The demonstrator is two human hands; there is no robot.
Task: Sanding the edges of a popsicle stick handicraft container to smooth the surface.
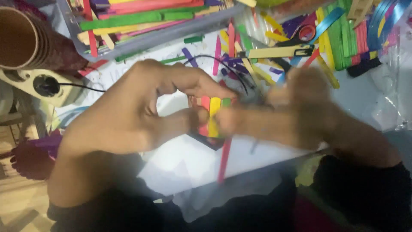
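Observation:
My left hand (pixel 128 114) pinches a small panel of coloured craft sticks (pixel 213 112) between thumb and forefinger; the panel's red, yellow and green strips show side by side over the white sheet (pixel 184 161). My right hand (pixel 296 114) is blurred and meets the panel's right edge, its fingertips touching or gripping it. A loose red stick (pixel 224 161) lies under the panel, pointing toward me.
A grey box (pixel 141 41) full of coloured sticks stands at the back left. Loose sticks, scissors (pixel 300 36) and a glue-gun cable (pixel 227 64) litter the back right. Stacked paper cups (pixel 25 38) and a power strip (pixel 43 86) sit at left.

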